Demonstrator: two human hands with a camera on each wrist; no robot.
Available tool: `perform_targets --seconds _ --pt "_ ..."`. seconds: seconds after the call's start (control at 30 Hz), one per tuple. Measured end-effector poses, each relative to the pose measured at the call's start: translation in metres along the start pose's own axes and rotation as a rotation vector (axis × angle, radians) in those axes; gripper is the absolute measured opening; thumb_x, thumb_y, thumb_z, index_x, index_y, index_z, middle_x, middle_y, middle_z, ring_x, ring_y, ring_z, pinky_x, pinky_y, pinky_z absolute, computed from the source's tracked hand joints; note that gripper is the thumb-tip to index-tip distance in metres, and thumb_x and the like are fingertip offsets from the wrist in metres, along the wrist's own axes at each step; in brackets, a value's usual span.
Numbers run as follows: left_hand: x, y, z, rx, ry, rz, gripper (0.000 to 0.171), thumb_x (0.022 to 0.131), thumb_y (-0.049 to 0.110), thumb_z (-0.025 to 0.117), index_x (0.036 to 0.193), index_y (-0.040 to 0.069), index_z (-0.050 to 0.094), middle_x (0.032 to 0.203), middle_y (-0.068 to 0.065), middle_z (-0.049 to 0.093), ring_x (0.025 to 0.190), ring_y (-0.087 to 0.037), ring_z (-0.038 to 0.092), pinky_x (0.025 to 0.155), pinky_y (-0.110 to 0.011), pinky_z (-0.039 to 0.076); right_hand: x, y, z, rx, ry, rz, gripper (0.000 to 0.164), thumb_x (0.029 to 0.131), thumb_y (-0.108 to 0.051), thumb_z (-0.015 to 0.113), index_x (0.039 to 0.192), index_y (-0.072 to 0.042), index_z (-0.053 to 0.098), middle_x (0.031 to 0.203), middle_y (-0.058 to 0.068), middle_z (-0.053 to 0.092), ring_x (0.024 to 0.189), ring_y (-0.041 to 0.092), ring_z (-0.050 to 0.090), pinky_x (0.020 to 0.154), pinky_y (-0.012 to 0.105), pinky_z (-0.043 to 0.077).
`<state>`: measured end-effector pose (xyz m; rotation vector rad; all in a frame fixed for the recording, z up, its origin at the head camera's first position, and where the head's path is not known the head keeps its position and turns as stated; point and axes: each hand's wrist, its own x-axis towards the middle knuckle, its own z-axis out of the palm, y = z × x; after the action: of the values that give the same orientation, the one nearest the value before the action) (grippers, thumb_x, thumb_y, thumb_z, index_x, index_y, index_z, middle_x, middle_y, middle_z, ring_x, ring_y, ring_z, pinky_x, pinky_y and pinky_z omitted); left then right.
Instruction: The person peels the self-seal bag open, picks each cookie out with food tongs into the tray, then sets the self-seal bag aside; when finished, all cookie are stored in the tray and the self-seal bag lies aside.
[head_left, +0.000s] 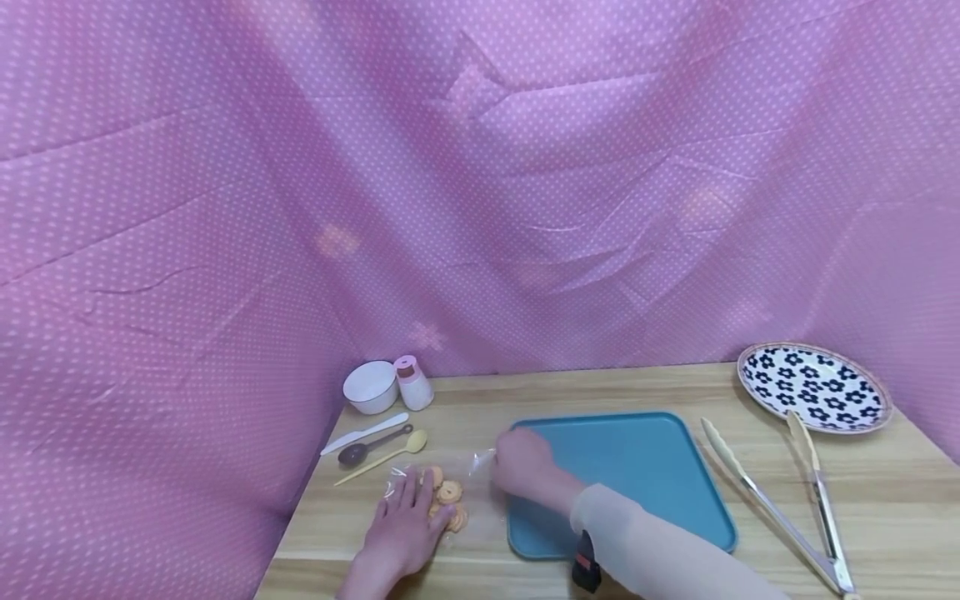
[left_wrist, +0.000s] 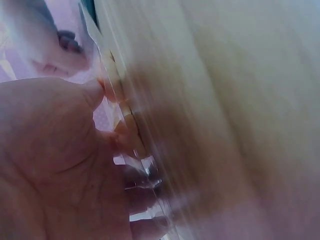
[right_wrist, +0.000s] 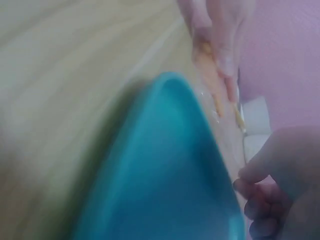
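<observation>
A clear plastic bag (head_left: 480,512) with several round cookies (head_left: 450,492) in it lies flat on the table, left of a blue tray (head_left: 645,467). My left hand (head_left: 403,525) rests on the bag with its fingers spread over the cookies. In the left wrist view the cookies (left_wrist: 132,135) show edge-on under the plastic, beside the fingertips. At the bag's right end, my right hand (head_left: 525,462) has curled fingers and pinches the plastic edge, above the tray's left rim. Thumb and forefinger meet in the right wrist view, where the tray (right_wrist: 170,165) stands close by.
A white bowl (head_left: 371,387) and a pink-capped shaker (head_left: 414,385) stand at the back left. Before them lie a white knife (head_left: 363,433), a dark spoon (head_left: 356,454) and a yellow spoon (head_left: 415,442). Tongs (head_left: 828,517) and a flower-patterned plate (head_left: 813,387) are at right.
</observation>
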<state>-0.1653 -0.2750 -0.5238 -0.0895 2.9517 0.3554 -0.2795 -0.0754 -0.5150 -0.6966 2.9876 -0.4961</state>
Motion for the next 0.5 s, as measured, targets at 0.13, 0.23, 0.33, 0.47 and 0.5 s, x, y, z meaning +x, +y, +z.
perform_targets --seconds 0.13,0.23,0.33,0.47,0.5 --pt "0.005 -0.001 -0.001 0.006 0.021 0.026 0.074 0.104 0.059 0.037 0.160 0.011 0.028 0.168 -0.022 0.022 0.157 -0.043 0.022 0.124 -0.069 0.022 -0.006 0.008 -0.004 0.110 0.031 -0.011 0.036 0.094 -0.026 0.059 0.059 -0.019 0.050 0.059 -0.003 0.050 0.054 0.014 0.047 0.046 0.028 0.039" --pt "0.009 0.000 -0.004 0.006 0.049 0.050 0.072 0.105 0.056 0.040 0.160 0.011 0.030 0.167 -0.023 0.025 0.157 -0.043 0.022 0.125 -0.067 0.023 -0.011 0.014 -0.013 0.189 0.048 -0.006 0.037 0.096 -0.032 0.062 0.062 -0.020 0.052 0.059 -0.005 0.052 0.054 0.013 0.047 0.048 0.028 0.039" --pt "0.013 0.000 -0.009 0.017 0.079 0.073 0.071 0.105 0.052 0.042 0.159 0.008 0.032 0.166 -0.024 0.027 0.156 -0.044 0.024 0.124 -0.066 0.024 -0.014 0.019 -0.022 0.214 0.061 -0.016 0.036 0.095 -0.038 0.064 0.065 -0.021 0.054 0.059 -0.007 0.053 0.053 0.011 0.047 0.049 0.027 0.039" --pt "0.017 -0.003 -0.012 0.048 0.120 0.104 0.068 0.105 0.050 0.046 0.156 0.006 0.037 0.163 -0.025 0.034 0.153 -0.044 0.030 0.123 -0.064 0.029 -0.019 0.027 -0.035 0.180 0.077 -0.030 0.036 0.094 -0.042 0.066 0.066 -0.023 0.055 0.058 -0.009 0.053 0.052 0.009 0.046 0.048 0.025 0.039" --pt "0.018 -0.003 -0.012 0.054 0.125 0.108 0.068 0.104 0.050 0.046 0.155 0.005 0.038 0.162 -0.025 0.035 0.153 -0.044 0.031 0.123 -0.064 0.029 -0.021 0.030 -0.039 0.173 0.080 -0.024 0.036 0.093 -0.043 0.067 0.066 -0.023 0.055 0.058 -0.010 0.053 0.052 0.009 0.047 0.048 0.025 0.039"
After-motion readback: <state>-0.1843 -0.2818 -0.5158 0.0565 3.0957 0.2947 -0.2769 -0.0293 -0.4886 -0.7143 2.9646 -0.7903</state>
